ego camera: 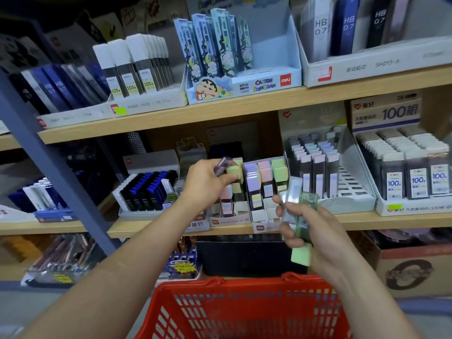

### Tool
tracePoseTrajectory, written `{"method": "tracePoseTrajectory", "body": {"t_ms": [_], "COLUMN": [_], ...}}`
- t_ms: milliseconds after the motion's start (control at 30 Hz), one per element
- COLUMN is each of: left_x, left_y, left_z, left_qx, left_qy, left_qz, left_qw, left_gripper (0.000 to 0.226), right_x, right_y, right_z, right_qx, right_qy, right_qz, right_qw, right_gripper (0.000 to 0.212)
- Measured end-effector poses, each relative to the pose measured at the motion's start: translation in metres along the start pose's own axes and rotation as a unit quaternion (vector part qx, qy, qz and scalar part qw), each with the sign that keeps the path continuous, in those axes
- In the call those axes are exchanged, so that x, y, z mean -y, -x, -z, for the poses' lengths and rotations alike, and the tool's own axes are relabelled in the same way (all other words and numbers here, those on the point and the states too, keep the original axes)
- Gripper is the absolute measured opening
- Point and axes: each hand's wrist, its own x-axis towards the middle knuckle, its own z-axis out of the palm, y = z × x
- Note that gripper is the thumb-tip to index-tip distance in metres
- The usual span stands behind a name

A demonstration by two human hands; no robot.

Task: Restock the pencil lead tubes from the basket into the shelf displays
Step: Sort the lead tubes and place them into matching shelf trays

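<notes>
Restocking at the placement step: a purple-tinted lead tube point(223, 165) is pinched, tilted, in the grip of the left hand point(205, 184). Its upper end lies just beside the green-capped column at the far left of the pastel display point(230, 220) on the middle shelf point(171, 230). The right hand point(310, 231) has its grip curled round a small bundle of further tubes, a green tube point(307, 216) with its pale green cap pointing down and at least one clear tube point(292, 196) beside it, held near and to the right of the display. The red basket point(244, 288) sits nearest the viewer, below both hands; its contents cannot be made out. Several near slots of the display appear vacant, showing bare white dividers. The next move probably calls for turning the purple tube upright, matching it to the lilac column on the right, and lowering it between the dividers without toppling its neighbours.
</notes>
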Motion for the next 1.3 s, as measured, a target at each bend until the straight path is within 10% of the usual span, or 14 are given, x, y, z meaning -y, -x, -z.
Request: {"method": "tracePoseTrajectory", "body": {"t_ms": [1000, 1300], "left_x": [-0.013, -0.011], "left_y": [-0.036, -0.035], "left_z": [0.002, 0.007], "left_qx": [0.075, 0.079], "left_qy": [-0.218, -0.118], "left_qz": [-0.060, -0.019], "left_qw": [0.971, 0.990], "left_gripper": [0.009, 0.013], "right_x": [-0.003, -0.005], "right_y": [-0.003, 0.000], "right_z": [-0.003, -0.014], "right_qx": [-0.010, 0.025], "right_qy": [0.000, 0.016], "right_qz": [-0.020, -0.046], "right_qw": [1.000, 0.999], "right_gripper": [0.025, 0.016]}}
